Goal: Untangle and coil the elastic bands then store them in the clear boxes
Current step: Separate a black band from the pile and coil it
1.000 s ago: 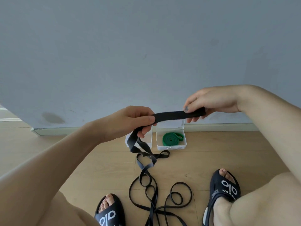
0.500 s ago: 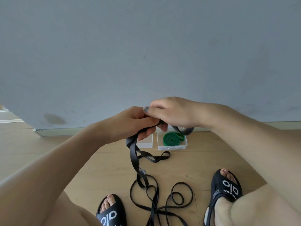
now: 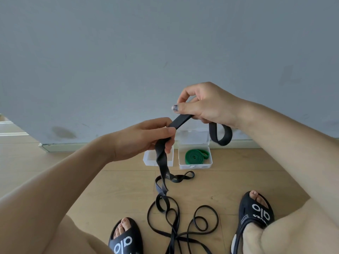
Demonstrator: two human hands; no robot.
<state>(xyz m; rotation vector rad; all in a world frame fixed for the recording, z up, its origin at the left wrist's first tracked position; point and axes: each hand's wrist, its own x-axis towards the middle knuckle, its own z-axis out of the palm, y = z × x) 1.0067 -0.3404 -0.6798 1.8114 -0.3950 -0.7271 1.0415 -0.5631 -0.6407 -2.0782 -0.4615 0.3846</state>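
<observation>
Coiling a black elastic band (image 3: pixel 180 120), with much of it yet to gather, judging by the tangle on the floor (image 3: pixel 73 176). Left hand (image 3: pixel 146 139) curled round the band, thumb on top, fingers closed beneath, with the loose length dropping from the fist down to the floor. Right hand (image 3: pixel 203 105) raised a little higher and to the right, pinching the flat strap between thumb and forefinger, with a finished loop hanging under the wrist. Short taut span of band between the two hands, sloping up toward the right. Best done by keeping the strap flat through the pinch, feeding it steadily out of the left fist, and laying each turn the same size as the hanging loop. Worth clearing the knots in the floor pile, between the two black slides (image 3: pixel 256 213), before hauling more up, since twisted loops there look likely to snag. Worth keeping the pull gentle, too: elastic probably springs back if let slip. Two clear boxes against the wall base: right box (image 3: pixel 195 166) already holding a coiled green band (image 3: pixel 195 156), left box (image 3: pixel 149 162) partly hidden behind the left hand, contents hard to make out, probably meant for the black band.
</observation>
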